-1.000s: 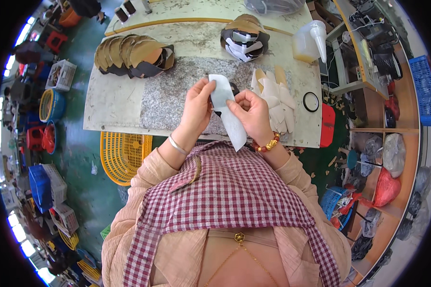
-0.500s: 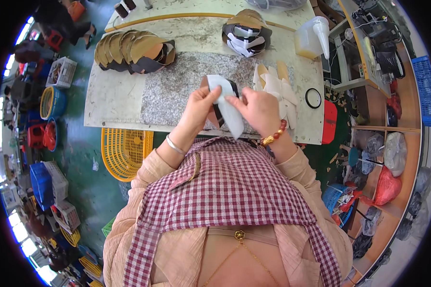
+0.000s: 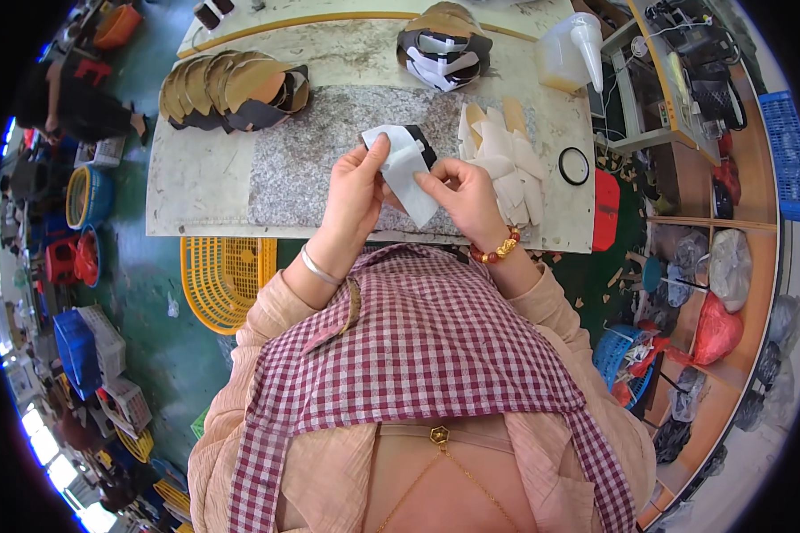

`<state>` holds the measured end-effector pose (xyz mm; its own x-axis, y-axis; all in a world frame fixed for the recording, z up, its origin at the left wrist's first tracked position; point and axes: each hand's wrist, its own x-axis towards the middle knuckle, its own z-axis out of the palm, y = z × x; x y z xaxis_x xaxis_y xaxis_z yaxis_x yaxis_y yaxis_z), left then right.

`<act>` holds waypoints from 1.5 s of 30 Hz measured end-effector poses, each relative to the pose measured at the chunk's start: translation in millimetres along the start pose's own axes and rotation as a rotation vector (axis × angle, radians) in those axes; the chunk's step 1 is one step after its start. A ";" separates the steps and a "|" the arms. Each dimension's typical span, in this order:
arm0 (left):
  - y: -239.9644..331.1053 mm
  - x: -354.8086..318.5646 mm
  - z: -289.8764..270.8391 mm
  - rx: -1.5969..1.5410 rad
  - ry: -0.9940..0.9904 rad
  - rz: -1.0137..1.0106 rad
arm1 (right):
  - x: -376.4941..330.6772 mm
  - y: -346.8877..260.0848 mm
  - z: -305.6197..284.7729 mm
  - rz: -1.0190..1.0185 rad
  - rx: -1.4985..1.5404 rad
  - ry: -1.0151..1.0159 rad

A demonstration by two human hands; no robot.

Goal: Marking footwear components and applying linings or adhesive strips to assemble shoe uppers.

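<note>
Both my hands hold a white curved liner piece (image 3: 404, 169) with a black piece (image 3: 424, 145) behind it, above a grey stone slab (image 3: 311, 169) on the worktable (image 3: 196, 191). My left hand (image 3: 357, 188) pinches its upper left edge. My right hand (image 3: 465, 199), with a bead bracelet at the wrist, presses its right side with fingertips. A loose pile of white and tan cut pieces (image 3: 507, 164) lies just right of my hands.
A fanned row of tan and black cut pieces (image 3: 227, 87) sits at the table's back left, a stack of black-and-white pieces (image 3: 443, 43) at the back centre. A plastic funnel jug (image 3: 573, 49), a black ring (image 3: 574, 166), a yellow basket (image 3: 222, 271) below the table edge.
My hands have turned the white piece slightly and brought it higher over the slab; my right fingers have shifted along its right edge.
</note>
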<state>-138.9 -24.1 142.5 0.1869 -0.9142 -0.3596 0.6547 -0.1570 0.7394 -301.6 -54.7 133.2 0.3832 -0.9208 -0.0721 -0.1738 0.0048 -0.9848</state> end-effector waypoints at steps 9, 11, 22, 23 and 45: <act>-10.8 -4.1 -6.5 0.032 -0.087 0.046 | -0.8 -7.0 3.0 -0.045 -0.422 -0.043; -11.0 -2.6 -9.1 0.057 -0.056 0.090 | 1.1 -7.4 2.4 -0.052 -0.580 -0.071; 1.2 -11.9 -26.9 0.903 -0.173 0.174 | 34.4 4.7 14.8 0.387 1.060 -0.067; -4.2 -12.6 -37.2 0.947 -0.209 0.150 | 35.8 5.5 13.0 0.393 1.071 -0.062; -16.2 -7.4 -35.9 0.331 -0.201 0.178 | 47.8 -6.4 54.4 -0.063 0.190 0.216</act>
<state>-124.5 -1.5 112.7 0.1078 -0.9874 -0.1158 0.3486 -0.0716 0.9345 -232.8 -77.5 127.4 0.1828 -0.9831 0.0057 0.0251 -0.0012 -0.9997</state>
